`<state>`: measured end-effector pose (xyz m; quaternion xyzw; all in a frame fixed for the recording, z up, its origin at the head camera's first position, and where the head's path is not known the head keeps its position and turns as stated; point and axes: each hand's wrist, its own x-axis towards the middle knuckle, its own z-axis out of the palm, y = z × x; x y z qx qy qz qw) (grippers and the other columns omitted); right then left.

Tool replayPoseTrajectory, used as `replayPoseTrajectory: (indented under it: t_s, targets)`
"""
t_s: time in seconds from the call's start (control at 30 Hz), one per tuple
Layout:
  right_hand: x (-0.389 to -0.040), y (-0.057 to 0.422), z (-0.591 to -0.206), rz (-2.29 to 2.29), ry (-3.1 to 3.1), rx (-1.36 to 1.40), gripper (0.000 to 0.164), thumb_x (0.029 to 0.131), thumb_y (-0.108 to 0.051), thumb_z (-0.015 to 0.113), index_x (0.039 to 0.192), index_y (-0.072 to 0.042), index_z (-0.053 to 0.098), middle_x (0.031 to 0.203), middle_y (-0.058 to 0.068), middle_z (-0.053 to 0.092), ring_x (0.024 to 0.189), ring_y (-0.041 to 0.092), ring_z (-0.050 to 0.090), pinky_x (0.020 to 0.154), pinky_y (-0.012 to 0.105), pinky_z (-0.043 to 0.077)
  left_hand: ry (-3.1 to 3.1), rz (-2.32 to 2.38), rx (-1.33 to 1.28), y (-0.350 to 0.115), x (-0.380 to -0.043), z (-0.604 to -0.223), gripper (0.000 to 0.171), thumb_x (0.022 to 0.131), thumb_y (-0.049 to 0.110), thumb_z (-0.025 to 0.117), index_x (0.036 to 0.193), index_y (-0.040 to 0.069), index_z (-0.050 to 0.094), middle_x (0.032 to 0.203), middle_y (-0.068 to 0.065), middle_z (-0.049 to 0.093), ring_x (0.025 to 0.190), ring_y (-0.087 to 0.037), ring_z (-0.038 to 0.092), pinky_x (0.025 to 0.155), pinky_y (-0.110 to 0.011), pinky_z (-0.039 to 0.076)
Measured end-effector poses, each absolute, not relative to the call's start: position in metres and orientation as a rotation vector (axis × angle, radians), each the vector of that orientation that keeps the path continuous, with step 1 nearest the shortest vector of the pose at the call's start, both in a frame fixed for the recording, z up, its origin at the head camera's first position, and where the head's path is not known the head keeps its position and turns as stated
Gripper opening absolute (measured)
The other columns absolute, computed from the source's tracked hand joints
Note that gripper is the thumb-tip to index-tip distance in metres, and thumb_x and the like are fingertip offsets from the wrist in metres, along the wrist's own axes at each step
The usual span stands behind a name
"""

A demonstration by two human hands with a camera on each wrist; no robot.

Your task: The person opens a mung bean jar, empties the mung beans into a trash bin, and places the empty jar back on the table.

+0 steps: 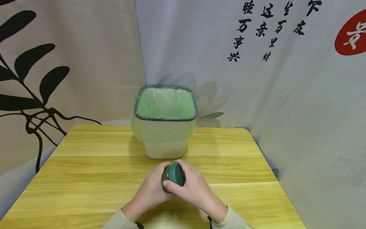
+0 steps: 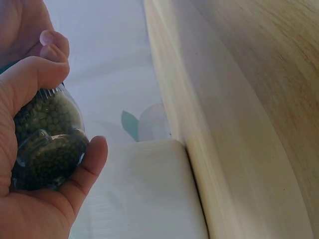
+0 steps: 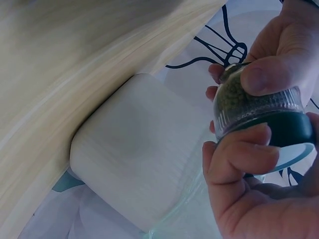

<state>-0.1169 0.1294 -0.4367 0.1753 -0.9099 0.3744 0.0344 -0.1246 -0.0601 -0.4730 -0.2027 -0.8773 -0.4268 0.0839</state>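
Note:
In the head view, a small clear jar (image 1: 165, 178) is held on its side low over the table, its dark green lid (image 1: 176, 174) turned to the right. My left hand (image 1: 152, 186) grips the glass body. The fingers and thumb of my right hand (image 1: 195, 187) curl round the lid. Small green beans or grains fill the jar (image 2: 50, 132), as the left wrist view shows through the glass. From the right wrist, the lid (image 3: 294, 128) sits on the jar's mouth between the fingers, and its round top looks pale.
Behind the hands stands a whitish bin (image 1: 166, 149) lined with a pale green bag, its dark green rim (image 1: 166, 119) facing up. It is on a wooden table (image 1: 94, 178) with rounded far corners. Printed cloth (image 1: 200, 41) hangs behind and along the sides.

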Motion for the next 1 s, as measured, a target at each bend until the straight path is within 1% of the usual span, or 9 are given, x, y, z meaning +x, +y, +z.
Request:
replayPoseTrajectory:
  t_s: [0.17, 0.43, 0.57, 0.67, 0.77, 0.83, 1.0]
  targets:
    - [-0.1171, 0.1293, -0.4371, 1.141, -2.819, 0.521, 0.079, 0.093, -0.067, 0.071, 0.152, -0.019, 0.054, 0.143, 0.008, 0.066, 0.117, 0.023, 0.068, 0.088, 0.037, 0.059, -2.613, -1.263, -0.578, -0.0588, -0.1242, -0.4734, 0.088, 0.065, 0.01, 0.099, 0.141, 0.005, 0.055, 0.129, -0.005, 0.068, 0.107, -0.018, 0.068, 0.089, -0.039, 0.062]
    - [-0.1177, 0.1291, -0.4366, 1.129, -2.813, 0.526, 0.08, 0.093, -0.066, 0.072, 0.153, -0.018, 0.052, 0.144, 0.009, 0.066, 0.115, 0.024, 0.068, 0.087, 0.037, 0.06, -2.582, -1.226, -0.584, -0.0583, -0.1241, -0.4746, 0.089, 0.063, 0.013, 0.1, 0.14, 0.005, 0.056, 0.128, -0.005, 0.068, 0.108, -0.019, 0.069, 0.092, -0.042, 0.062]
    - [-0.1195, 0.1299, -0.4371, 1.156, -2.829, 0.519, 0.085, 0.093, -0.066, 0.072, 0.156, -0.013, 0.05, 0.146, 0.012, 0.064, 0.117, 0.026, 0.068, 0.089, 0.04, 0.06, -2.553, -1.189, -0.597, -0.0578, -0.1241, -0.4755, 0.089, 0.063, 0.014, 0.1, 0.139, 0.005, 0.056, 0.128, -0.006, 0.068, 0.109, -0.021, 0.069, 0.091, -0.043, 0.063]
    - [-0.1211, 0.1306, -0.4369, 1.225, -2.845, 0.494, 0.09, 0.094, -0.065, 0.072, 0.159, -0.008, 0.046, 0.148, 0.015, 0.063, 0.121, 0.029, 0.068, 0.093, 0.044, 0.06, -2.524, -1.161, -0.603, -0.0578, -0.1239, -0.4761, 0.089, 0.064, 0.012, 0.1, 0.14, 0.004, 0.054, 0.128, -0.008, 0.067, 0.107, -0.021, 0.07, 0.088, -0.042, 0.064]
    - [-0.1223, 0.1311, -0.4363, 1.3, -2.846, 0.474, 0.089, 0.096, -0.061, 0.071, 0.159, -0.005, 0.044, 0.147, 0.018, 0.063, 0.122, 0.03, 0.068, 0.094, 0.046, 0.06, -2.471, -1.067, -0.634, -0.0572, -0.1245, -0.477, 0.089, 0.063, 0.009, 0.099, 0.139, 0.003, 0.054, 0.127, -0.01, 0.067, 0.105, -0.022, 0.07, 0.087, -0.041, 0.065]
    - [-0.1229, 0.1311, -0.4361, 1.33, -2.844, 0.463, 0.087, 0.098, -0.061, 0.07, 0.159, -0.005, 0.044, 0.144, 0.018, 0.065, 0.12, 0.029, 0.069, 0.093, 0.044, 0.06, -2.42, -0.971, -0.667, -0.0564, -0.1254, -0.478, 0.09, 0.061, 0.009, 0.1, 0.138, 0.002, 0.054, 0.125, -0.011, 0.067, 0.106, -0.024, 0.07, 0.088, -0.041, 0.065]
    - [-0.1233, 0.1302, -0.4353, 1.389, -2.836, 0.439, 0.081, 0.098, -0.064, 0.066, 0.155, -0.009, 0.049, 0.134, 0.013, 0.069, 0.108, 0.023, 0.07, 0.082, 0.035, 0.059, -2.315, -0.802, -0.718, -0.0547, -0.1284, -0.4813, 0.094, 0.056, 0.01, 0.104, 0.135, 0.0, 0.055, 0.124, -0.012, 0.067, 0.11, -0.026, 0.069, 0.091, -0.041, 0.065]
